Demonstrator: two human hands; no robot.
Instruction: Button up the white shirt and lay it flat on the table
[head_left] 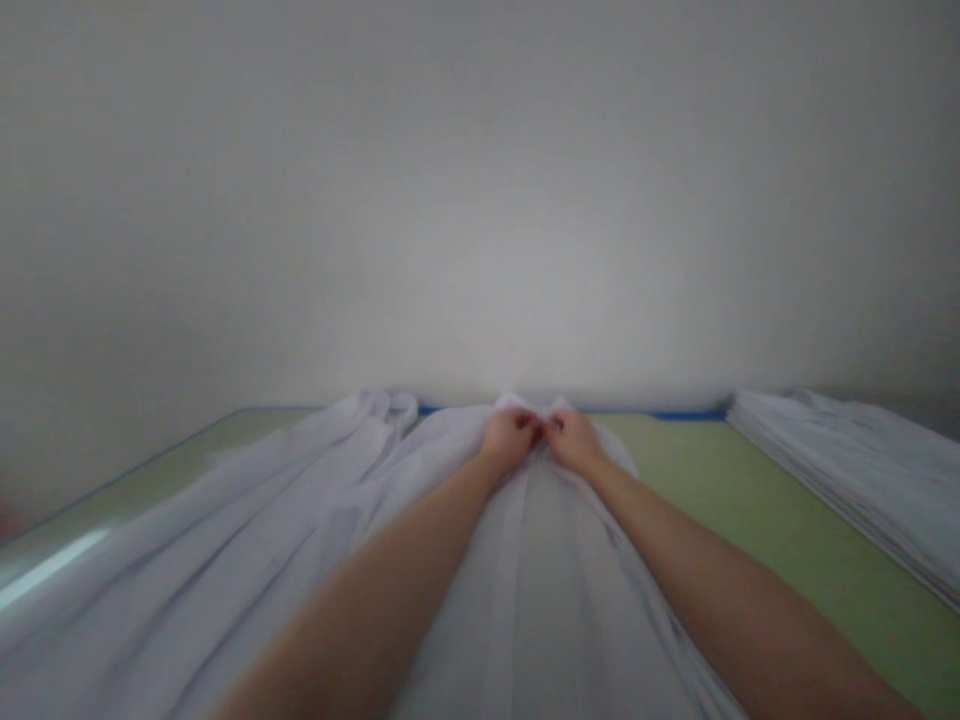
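A white coat-like garment (517,590) with a collar and a long front placket lies lengthwise before me, its collar end at the far side. My left hand (511,438) and my right hand (571,438) meet at that collar, both closed with fingertips pinched on the cloth. The small detail between the fingertips is blurred, so a button there cannot be made out. To the left, right beside this one, lies another white garment (247,560), its collar also at the far end.
A green table top (697,490) with a blue edge runs up to a plain pale wall (495,200). On the right sits a flat stack of folded white garments (862,460). Light reflects off the table at the left.
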